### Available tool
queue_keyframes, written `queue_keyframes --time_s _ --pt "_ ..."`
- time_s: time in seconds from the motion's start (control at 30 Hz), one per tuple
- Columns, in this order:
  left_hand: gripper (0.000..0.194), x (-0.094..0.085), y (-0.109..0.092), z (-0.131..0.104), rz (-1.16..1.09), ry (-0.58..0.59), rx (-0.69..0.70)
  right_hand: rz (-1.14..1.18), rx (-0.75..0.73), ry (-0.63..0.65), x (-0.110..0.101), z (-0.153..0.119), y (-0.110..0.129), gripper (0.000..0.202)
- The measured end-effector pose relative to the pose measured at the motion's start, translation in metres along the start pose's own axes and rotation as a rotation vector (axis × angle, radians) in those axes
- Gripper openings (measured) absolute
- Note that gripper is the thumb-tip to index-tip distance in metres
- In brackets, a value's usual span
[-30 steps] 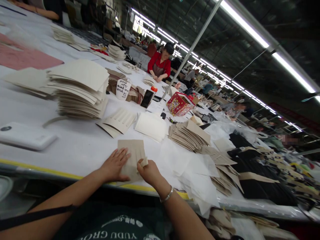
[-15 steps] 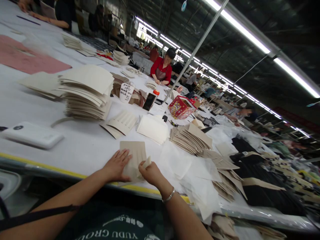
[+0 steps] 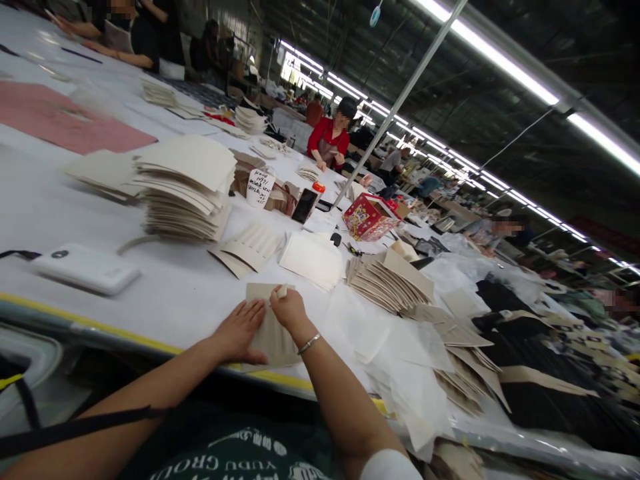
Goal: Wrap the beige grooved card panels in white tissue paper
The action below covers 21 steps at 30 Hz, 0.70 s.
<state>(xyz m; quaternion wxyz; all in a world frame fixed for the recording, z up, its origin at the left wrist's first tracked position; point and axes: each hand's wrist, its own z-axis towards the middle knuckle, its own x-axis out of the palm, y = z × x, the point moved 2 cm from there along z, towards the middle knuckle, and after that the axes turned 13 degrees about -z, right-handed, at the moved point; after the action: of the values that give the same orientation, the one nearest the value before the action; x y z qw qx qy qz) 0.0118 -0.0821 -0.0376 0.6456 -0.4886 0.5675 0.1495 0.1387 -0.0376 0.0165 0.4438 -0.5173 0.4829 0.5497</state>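
Observation:
A beige rectangular panel (image 3: 275,340) lies at the table's front edge. My left hand (image 3: 241,333) rests flat on its left side, fingers spread. On the panel's upper right, my right hand (image 3: 289,308) is closed around a small cream piece (image 3: 283,291), whose end pokes out above the fingers. Just beyond are a slotted beige piece (image 3: 247,248) and a cream stack of sheets (image 3: 311,259).
A tall stack of beige panels (image 3: 185,187) and a white power bank (image 3: 86,269) are on the left. Fanned beige pieces (image 3: 390,280), thin white sheets (image 3: 400,353) and a red patterned box (image 3: 370,217) sit to the right. A person in red (image 3: 327,140) works across the table.
My right hand has moved up and away along the panel with the small cream piece. My left hand stays flat on the panel. The whole view has shifted slightly.

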Motion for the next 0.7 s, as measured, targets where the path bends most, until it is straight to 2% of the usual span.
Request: queue_keyframes --time_s 0.2,0.3,0.37,0.43,0.53,0.6,0.7 --pt "0.114 -0.002 0.006 0.000 -0.027 0.025 0.014 -0.069 -0.175 0.134 -0.005 -0.082 -0.011 0.022" --pt "0.117 -0.007 0.017 -0.003 -0.032 0.016 -0.005 -0.056 -0.169 0.178 -0.008 -0.099 -0.012 0.022" --pt "0.116 -0.010 0.024 -0.006 -0.028 0.011 -0.025 -0.051 -0.172 0.175 -0.008 -0.090 -0.009 0.021" --pt "0.117 -0.012 0.026 -0.009 -0.029 0.032 -0.027 -0.050 -0.155 0.127 -0.006 -0.067 -0.004 0.023" --pt "0.117 -0.013 0.024 -0.011 -0.033 0.059 -0.037 -0.034 -0.053 0.035 -0.003 -0.024 0.005 0.027" --pt "0.117 -0.013 0.022 -0.011 -0.040 0.057 -0.051 -0.012 0.007 0.020 -0.003 -0.006 0.009 0.029" --pt "0.117 -0.013 0.021 -0.012 -0.051 0.039 -0.058 0.004 0.004 0.047 -0.005 -0.010 0.010 0.030"
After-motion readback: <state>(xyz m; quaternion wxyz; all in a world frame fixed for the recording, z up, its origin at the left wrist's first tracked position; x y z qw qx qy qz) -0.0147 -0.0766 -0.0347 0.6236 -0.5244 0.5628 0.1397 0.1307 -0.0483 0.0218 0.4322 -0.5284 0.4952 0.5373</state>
